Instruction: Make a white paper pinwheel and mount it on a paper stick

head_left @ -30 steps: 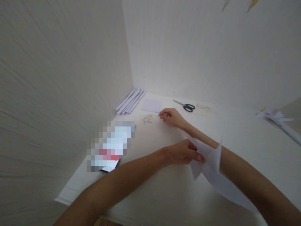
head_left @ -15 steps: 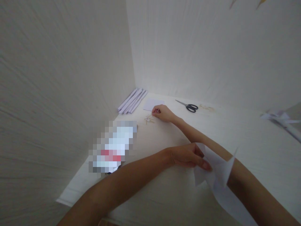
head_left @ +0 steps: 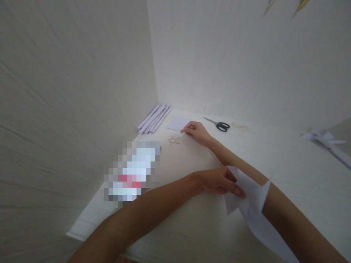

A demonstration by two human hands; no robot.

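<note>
My left hand (head_left: 219,180) pinched a folded white paper (head_left: 252,204) between thumb and fingers, its grip closed on the paper's upper edge, near the front of the worktop (head_left: 192,226). The paper lay across my right forearm and ran down toward the lower right. My right hand (head_left: 195,130) reached far across, fingers curled in a narrow grip by a small heap of wooden pegs (head_left: 174,139); I could not tell whether it held one. Just beyond its fingertips lay a white card (head_left: 177,123). Scissors (head_left: 218,124) lay to the right of that, well apart from the hand. Rolled paper strips (head_left: 154,119) sat in the corner. A blurred patch (head_left: 133,171) covered something at the left.
</note>
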